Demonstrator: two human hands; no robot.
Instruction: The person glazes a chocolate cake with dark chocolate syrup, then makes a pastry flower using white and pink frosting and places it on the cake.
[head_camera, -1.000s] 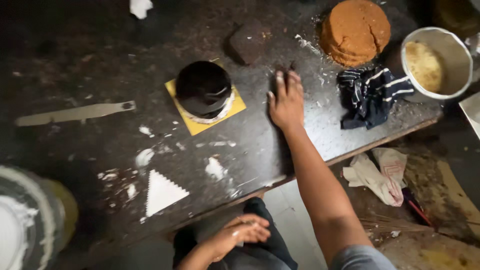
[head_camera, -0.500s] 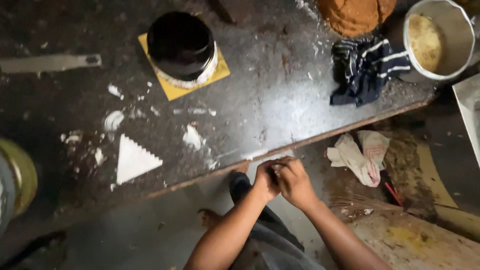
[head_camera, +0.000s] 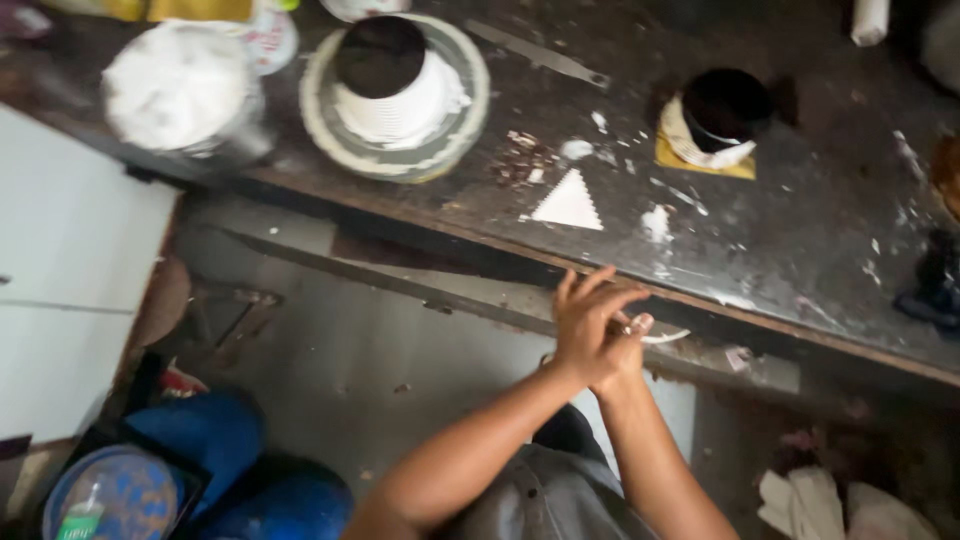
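Observation:
My two hands are pressed together just below the front edge of the dark table (head_camera: 800, 240). My left hand (head_camera: 585, 320) lies over my right hand (head_camera: 634, 338) with its fingers spread. The right hand's fingers are curled and mostly hidden under it. Neither hand holds a tool. Nearest on the table is a white triangular scraper (head_camera: 568, 203). Behind it, a small dark cake (head_camera: 722, 108) sits on a yellow square board (head_camera: 700, 160). Further left, a taller dark cake with white cream on its side (head_camera: 390, 75) stands on a round turntable (head_camera: 460, 110).
A bowl of white cream (head_camera: 180, 85) sits at the table's left end, and a long palette knife (head_camera: 540, 55) lies at the back. Cream smears and crumbs (head_camera: 525, 160) dot the top. A white cabinet (head_camera: 70, 250), blue containers (head_camera: 200, 450) and rags (head_camera: 820, 500) lie below.
My right hand has left the tabletop and come down to meet my left hand below the table edge. The view has swung left, bringing the turntable cake and cream bowl into sight.

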